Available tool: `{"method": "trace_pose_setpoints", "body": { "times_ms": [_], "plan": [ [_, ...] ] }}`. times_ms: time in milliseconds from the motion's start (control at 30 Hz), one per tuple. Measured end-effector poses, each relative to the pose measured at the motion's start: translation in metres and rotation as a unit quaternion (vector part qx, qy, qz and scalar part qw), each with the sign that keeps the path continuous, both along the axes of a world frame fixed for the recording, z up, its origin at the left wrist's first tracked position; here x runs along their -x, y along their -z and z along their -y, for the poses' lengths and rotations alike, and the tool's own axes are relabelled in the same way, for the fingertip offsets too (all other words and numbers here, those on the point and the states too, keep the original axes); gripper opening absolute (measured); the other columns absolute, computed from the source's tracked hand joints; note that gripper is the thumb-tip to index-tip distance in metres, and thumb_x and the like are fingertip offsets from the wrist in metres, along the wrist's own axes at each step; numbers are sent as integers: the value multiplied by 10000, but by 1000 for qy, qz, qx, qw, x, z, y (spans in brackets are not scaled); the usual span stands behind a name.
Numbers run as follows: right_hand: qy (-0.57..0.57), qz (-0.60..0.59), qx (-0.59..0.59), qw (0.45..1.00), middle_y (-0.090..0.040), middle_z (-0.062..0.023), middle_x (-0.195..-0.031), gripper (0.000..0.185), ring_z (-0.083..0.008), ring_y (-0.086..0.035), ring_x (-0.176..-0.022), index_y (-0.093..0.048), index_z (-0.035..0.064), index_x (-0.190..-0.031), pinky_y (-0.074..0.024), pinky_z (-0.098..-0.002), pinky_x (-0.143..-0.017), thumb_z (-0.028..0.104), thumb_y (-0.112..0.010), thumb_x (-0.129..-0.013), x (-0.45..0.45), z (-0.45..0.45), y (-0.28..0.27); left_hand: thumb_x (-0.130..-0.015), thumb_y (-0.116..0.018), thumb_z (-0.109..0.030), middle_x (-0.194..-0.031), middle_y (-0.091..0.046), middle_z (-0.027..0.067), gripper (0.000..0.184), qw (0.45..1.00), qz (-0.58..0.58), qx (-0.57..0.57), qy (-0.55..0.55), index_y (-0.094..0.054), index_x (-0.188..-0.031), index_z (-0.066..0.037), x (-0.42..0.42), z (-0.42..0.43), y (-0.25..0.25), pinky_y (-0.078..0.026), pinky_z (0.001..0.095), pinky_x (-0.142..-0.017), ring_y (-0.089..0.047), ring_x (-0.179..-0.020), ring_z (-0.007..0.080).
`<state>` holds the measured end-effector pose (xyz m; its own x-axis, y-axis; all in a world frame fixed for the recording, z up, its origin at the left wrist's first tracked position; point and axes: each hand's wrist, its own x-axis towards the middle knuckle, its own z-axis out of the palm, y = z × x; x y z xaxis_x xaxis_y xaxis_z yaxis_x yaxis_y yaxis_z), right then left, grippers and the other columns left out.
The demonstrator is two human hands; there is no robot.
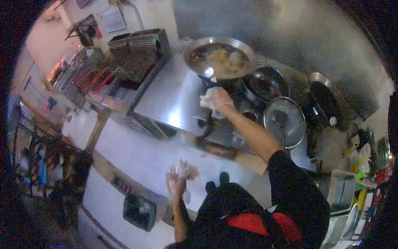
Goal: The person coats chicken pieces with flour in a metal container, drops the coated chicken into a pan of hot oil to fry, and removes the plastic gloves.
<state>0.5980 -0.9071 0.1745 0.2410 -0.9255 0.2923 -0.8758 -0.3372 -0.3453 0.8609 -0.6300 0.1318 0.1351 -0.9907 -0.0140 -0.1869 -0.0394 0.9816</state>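
My right hand [219, 101], in a thin clear plastic glove, reaches out beside the near rim of a wide metal pan [250, 49]. Pale golden pieces of food [224, 59] sit in bubbling brown oil there. A small pale bit shows just past my right fingertips; whether the hand grips it is hard to make out. The fingers look curled. Lower down, near my body, my left hand [177, 182], also gloved, is closed around a whitish, flour-coated piece of food [182, 168]. Blur hides its exact kind.
A dark wok [265, 85] and a round mesh strainer [285, 120] lie right of the pan. Left of it runs a steel counter [161, 99] beside a fryer with red-handled baskets [101, 83]. A dark bin [140, 211] stands on the floor at lower left.
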Motion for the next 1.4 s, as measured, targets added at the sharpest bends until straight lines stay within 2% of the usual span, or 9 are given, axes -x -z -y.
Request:
{"method": "trace_pose_setpoints", "body": {
  "times_ms": [100,167,433,500,700,1167,1267,1300,1400],
  "plan": [
    [-86,292,87,949,-609,-152,-761,365,-321,-598,-763,-590,56,-776,-473,-420,-682,420,-563,-786,-4,37,16,-705,-659,-132,-925,-646,96,388,991,-125,-31,-32,-579,-1057,11,-13,9,15,-489,294,-722,-603,-841,164],
    [47,-83,49,994,-618,-125,-798,286,-325,-599,-760,-603,90,-813,-476,-430,-691,369,-541,-800,12,42,-10,-718,-659,-123,-923,-643,94,374,993,-81,-64,-49,-573,-1054,19,-18,22,9,-497,296,-715,-605,-821,173],
    [142,-120,308,933,-623,-138,-955,331,-310,-604,-859,-595,117,-998,-489,-396,-769,391,-510,-833,133,102,-77,-714,-618,-158,-844,-643,116,362,994,-98,-39,-26,-578,-1015,40,-14,104,46,-489,304,-633,-593,-724,166],
    [60,64,267,960,-636,-112,-882,293,-267,-612,-821,-600,89,-1014,-492,-363,-717,297,-537,-817,146,107,-110,-699,-604,-151,-847,-640,101,374,988,-144,-52,-18,-579,-1022,36,-9,135,42,-488,307,-621,-581,-698,160],
    [44,2,149,988,-633,-126,-816,238,-258,-610,-772,-649,64,-815,-491,-360,-684,286,-608,-740,171,149,-173,-710,-583,-93,-888,-594,45,448,986,-139,66,63,-540,-1141,21,13,222,-63,-470,234,-618,-553,-741,99],
    [332,-260,47,906,-653,-165,-874,233,-289,-641,-839,-672,48,-880,-494,-403,-783,205,-534,-777,161,341,-42,-711,-617,-156,-914,-598,201,411,925,312,187,111,-560,-1089,-5,-74,381,-86,-467,388,-749,-575,-856,342],
    [317,-296,-9,901,-653,-163,-867,314,-295,-639,-811,-677,48,-853,-490,-411,-783,299,-490,-828,141,306,-115,-691,-619,-142,-904,-595,220,434,933,225,211,187,-569,-1104,-21,-61,419,-145,-460,419,-709,-567,-806,365],
    [315,-287,-34,904,-653,-162,-863,345,-299,-636,-796,-676,46,-841,-490,-412,-777,331,-483,-840,128,285,-152,-705,-610,-142,-850,-599,220,416,857,292,408,117,-576,-1101,-20,-61,429,-135,-459,426,-700,-567,-755,365],
    [314,-174,-5,933,-630,-147,-931,379,-302,-598,-863,-619,58,-880,-465,-431,-768,423,-533,-817,178,261,-176,-695,-615,-147,-938,-599,202,453,859,373,267,226,-555,-1134,-57,-16,460,-197,-442,448,-772,-548,-869,395]
  ]
}}
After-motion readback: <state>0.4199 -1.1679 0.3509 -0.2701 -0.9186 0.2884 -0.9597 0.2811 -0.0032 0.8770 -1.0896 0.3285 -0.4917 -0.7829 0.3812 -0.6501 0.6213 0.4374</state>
